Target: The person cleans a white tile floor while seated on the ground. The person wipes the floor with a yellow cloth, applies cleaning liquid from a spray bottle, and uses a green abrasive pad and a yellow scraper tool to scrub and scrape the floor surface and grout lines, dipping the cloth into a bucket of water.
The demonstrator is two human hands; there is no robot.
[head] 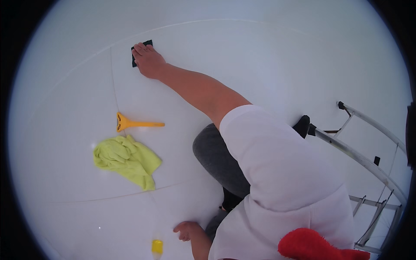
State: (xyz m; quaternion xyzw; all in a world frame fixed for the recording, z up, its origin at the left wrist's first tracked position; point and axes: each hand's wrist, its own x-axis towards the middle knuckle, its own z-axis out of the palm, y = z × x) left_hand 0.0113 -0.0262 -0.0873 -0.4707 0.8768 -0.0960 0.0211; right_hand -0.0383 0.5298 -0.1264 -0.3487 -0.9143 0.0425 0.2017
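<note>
My right hand lies flat over a dark green or black scouring pad, pressing it to the white tiled floor at the upper left. Below it, a yellow-orange scraper rests with its wide head to the left. A crumpled lime-green microfibre cloth is spread just under the scraper. Near the bottom, my left hand is by my leg, fingers partly curled; nothing shows in it, and its palm is hidden. A small yellow object, perhaps a container, is left of that hand.
An aluminium ladder with black feet is at the right, behind my body. A red fluffy cloth lies against my white shirt at the lower right. Thin tile joints cross the floor, and a curved seam runs along the top.
</note>
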